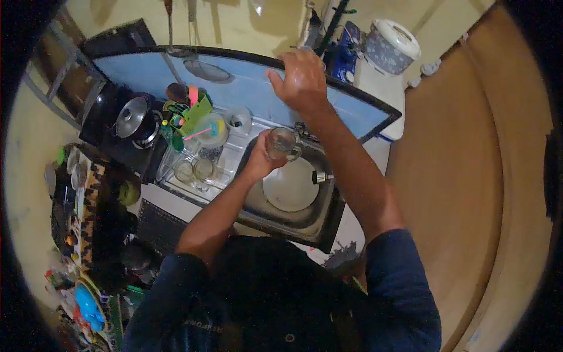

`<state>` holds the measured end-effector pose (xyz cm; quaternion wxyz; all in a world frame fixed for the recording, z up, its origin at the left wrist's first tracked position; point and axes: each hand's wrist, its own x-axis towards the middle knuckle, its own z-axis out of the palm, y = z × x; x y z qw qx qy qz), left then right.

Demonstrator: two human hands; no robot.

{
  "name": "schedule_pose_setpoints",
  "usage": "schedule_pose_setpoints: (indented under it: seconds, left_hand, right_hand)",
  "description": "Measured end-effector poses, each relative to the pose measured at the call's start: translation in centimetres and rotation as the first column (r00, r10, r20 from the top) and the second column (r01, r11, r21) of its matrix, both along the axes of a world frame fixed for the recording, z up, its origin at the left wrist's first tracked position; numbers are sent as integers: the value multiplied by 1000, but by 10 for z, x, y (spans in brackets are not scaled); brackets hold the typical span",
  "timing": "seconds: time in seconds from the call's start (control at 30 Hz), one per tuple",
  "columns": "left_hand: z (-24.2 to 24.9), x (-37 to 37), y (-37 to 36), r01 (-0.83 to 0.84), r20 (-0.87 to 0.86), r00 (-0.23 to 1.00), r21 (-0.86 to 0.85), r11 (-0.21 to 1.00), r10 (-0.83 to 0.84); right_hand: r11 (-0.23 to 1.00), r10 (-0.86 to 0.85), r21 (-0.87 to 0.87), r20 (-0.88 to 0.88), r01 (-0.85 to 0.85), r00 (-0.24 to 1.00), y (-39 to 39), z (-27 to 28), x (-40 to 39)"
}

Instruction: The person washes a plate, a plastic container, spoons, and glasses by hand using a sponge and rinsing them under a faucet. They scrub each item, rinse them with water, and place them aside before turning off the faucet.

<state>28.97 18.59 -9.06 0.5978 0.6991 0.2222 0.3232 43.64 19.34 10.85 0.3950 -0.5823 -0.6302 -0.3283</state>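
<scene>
In my left hand [264,161] is a clear glass mug [280,142], gripped around its side above the sink [246,202], with its handle on the right. My right hand [302,79] is raised at the dark top edge of the blue tiled backsplash [267,88]. Its thumb stands apart from the fingers, and no object shows in it. Under the mug, a round white basin [287,188] sits in the sink beside the metal tap [321,177]. Two glass mugs [203,169] stand on the steel drainboard [226,161] to the left.
A green utensil holder [196,114] and a clear plastic tub [238,120] stand behind the glasses. Further left is a stove with a lidded pan [132,117]. A grey patterned rice cooker [390,50] rests at the back right. A strainer [208,71] hangs against the backsplash.
</scene>
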Motion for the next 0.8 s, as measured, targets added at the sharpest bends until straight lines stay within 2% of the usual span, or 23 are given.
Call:
schedule_pose_setpoints:
  seconds: [0.03,0.1,0.23,0.3,0.33,0.4,0.47,0.53,0.6,0.63,0.67,0.7,0.73,0.77,0.8]
  left_hand:
    - [3,3,2,-19,12,1000,-2,1000,19]
    - [7,8,6,-29,-17,999,-4,1000,29]
    - [12,24,12,-113,2,994,37,993,113]
    - [23,27,10,-34,79,996,-27,999,36]
    - [12,33,14,-45,88,995,-23,999,47]
    - [-7,42,23,-72,158,986,90,993,57]
    - [10,40,18,-111,108,989,93,989,101]
    - [27,35,14,-146,55,988,90,985,142]
    - [37,29,9,-65,58,996,-57,996,68]
    - [30,30,9,-66,56,996,-59,996,70]
    - [19,32,9,-110,19,994,30,993,109]
    - [20,30,8,-149,-16,988,119,982,152]
    - [19,24,5,-148,-23,988,114,982,152]
    - [18,17,2,-132,-26,990,204,970,141]
    - [19,12,-1,-115,-27,991,295,948,128]
  right_hand:
    - [1000,19,-2,12,-19,1000,4,4,-2]
    - [957,-95,-280,-61,74,994,9,14,-4]
    - [981,76,-177,-47,-83,996,16,16,-1]
    - [942,222,-277,84,-191,971,7,25,0]
    - [941,232,-275,94,-199,968,6,26,2]
    - [906,410,-32,-181,-422,894,7,18,9]
    - [951,307,116,-429,-285,849,-7,-1,13]
    - [960,273,149,-678,-235,683,-39,-22,7]
    - [978,113,-56,-667,-201,736,-61,-82,11]
    - [957,19,-232,-543,-172,840,-75,-103,7]
    - [912,-51,-393,-388,-115,920,-81,-114,4]
    - [912,-49,-393,-389,-118,920,-79,-116,1]
    - [809,15,-567,-244,-155,970,-78,-120,-4]
    - [675,108,-722,-108,-153,988,-78,-124,-8]
    - [674,105,-722,-113,-154,988,-73,-125,-10]
